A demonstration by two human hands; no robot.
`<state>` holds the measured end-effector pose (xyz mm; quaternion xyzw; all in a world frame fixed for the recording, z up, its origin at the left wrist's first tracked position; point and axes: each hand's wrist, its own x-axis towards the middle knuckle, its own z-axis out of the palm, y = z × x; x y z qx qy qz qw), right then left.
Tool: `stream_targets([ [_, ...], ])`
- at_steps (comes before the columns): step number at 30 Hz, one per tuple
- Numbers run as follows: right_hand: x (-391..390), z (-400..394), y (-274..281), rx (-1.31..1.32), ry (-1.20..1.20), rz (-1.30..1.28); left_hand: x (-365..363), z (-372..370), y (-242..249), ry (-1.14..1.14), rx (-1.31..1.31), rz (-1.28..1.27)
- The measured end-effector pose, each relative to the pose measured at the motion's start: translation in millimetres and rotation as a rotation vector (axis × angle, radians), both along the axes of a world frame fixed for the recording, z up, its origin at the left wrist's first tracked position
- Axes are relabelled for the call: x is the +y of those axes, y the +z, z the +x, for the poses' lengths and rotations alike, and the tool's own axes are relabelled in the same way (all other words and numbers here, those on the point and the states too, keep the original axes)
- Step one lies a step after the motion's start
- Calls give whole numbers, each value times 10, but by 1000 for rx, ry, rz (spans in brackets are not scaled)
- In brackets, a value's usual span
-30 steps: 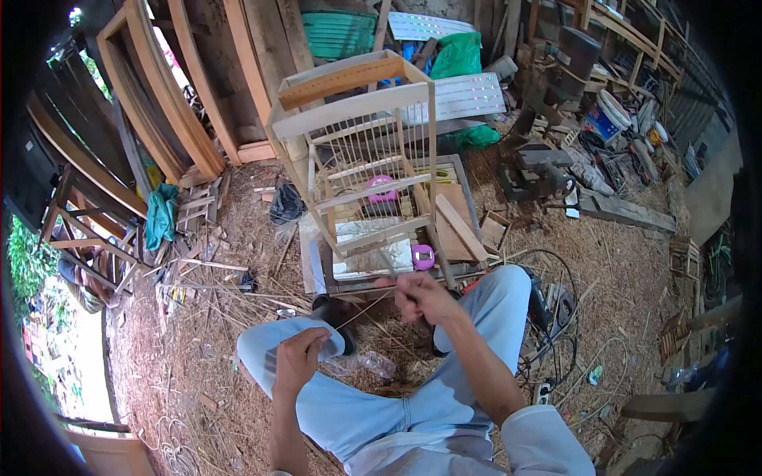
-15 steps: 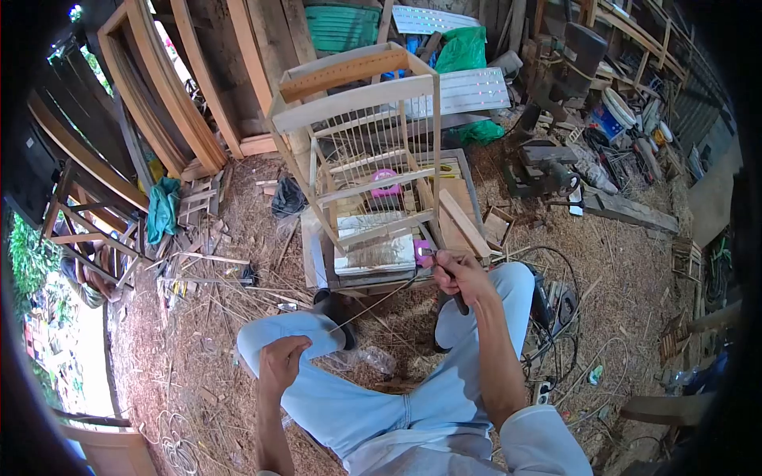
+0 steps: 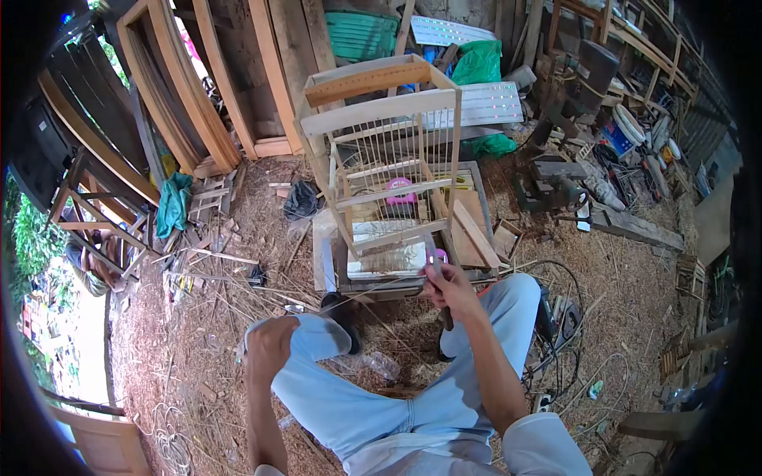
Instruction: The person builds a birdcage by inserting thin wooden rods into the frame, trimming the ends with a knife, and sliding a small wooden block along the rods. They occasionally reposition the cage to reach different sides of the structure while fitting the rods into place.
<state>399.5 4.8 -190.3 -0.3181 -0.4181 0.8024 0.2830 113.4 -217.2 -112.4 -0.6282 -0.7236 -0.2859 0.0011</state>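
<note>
My right hand, closed in front of the right knee, grips a knife; its dark handle sticks out below the fist and a grey blade points up and away. Closed beside the left knee, my left hand holds one end of a thin wooden strip. That strip runs toward the right hand, and its far end by the blade is hard to make out. Beyond the hands stands a wooden cage frame with thin upright rods. A stained white block lies at its foot, close to the right hand.
Wood scraps and shavings cover the ground. A black cable curls right of my right knee. Tall wooden frames lean at the left. A vise-like metal tool stands at the right. A pink object shows behind the rods.
My left hand has moved slightly left and back, while the right hand has shifted a little with the knife turned more upright. The view has swung slightly left.
</note>
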Motion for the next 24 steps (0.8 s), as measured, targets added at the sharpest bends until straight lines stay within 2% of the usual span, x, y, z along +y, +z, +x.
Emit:
stream_targets([
  [3,84,75,-7,4,15,17,65,-140,109,-18,104,62],
  [5,38,97,87,-149,-82,198,66,-174,186,22,109,21],
  [7,40,70,-30,-154,-69,193,112,-183,257,-8,181,113],
  [8,20,44,-38,-125,-74,179,121,-185,324,7,190,28],
  [10,10,29,-35,-94,-75,169,138,-198,395,18,249,26],
  [12,18,47,-15,48,-68,97,136,-219,437,31,307,25],
  [15,13,17,8,77,-108,13,126,-199,529,21,340,-55],
  [17,-37,-41,-5,172,-111,-67,193,-21,591,243,614,161],
  [18,-75,-88,-8,266,-112,-148,225,20,476,246,616,167],
  [20,-223,-219,29,281,-103,-204,230,130,112,476,290,500],
  [21,-291,-284,34,293,-97,-264,271,401,94,621,329,433],
  [23,-359,-363,-12,340,-25,-279,437,689,-34,609,273,719],
  [24,-396,-389,4,350,-31,-299,458,748,-125,609,269,727],
])
